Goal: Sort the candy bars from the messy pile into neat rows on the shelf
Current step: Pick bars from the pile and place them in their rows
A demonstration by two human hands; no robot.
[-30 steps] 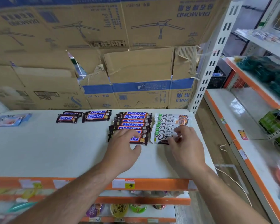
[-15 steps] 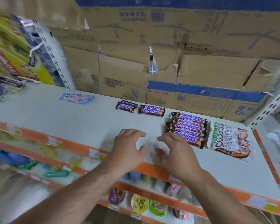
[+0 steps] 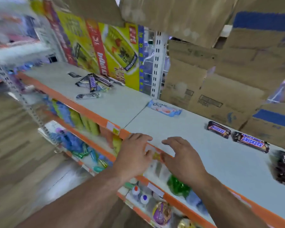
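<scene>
Hands empty: left hand [image 3: 135,155] and right hand [image 3: 183,158] hover loose-fingered at the shelf [image 3: 204,145] edge. We judge a fetch step; messy pile [image 3: 92,83] lies well left, so next we reach there.

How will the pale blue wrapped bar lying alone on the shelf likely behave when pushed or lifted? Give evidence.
The pale blue bar lies flat on the shelf, so it would probably slide, not roll. Its smooth wrapper may be slippery. It looks thin, so it is likely light.
</scene>
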